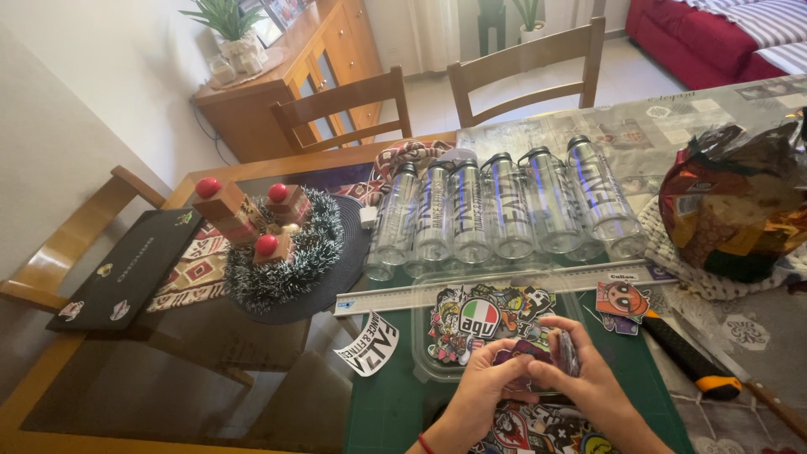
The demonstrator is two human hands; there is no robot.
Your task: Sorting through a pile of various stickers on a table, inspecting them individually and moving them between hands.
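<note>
Both hands, the left hand [485, 388] and right hand [588, 382], pinch a small stack of colourful stickers [538, 351] near the glass table's [193, 370] near edge, before six clear plastic bottles [496, 210], their print too blurred to read.

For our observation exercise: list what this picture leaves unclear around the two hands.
Head view:
- Sticker between left hand and right hand: design covered by fingers.
- Stickers in the clear tray: lower ones overlapped, too small.
- Sticker sheet: cut off by the bottom edge.
- Utility knife: blade end out of sight.
</note>
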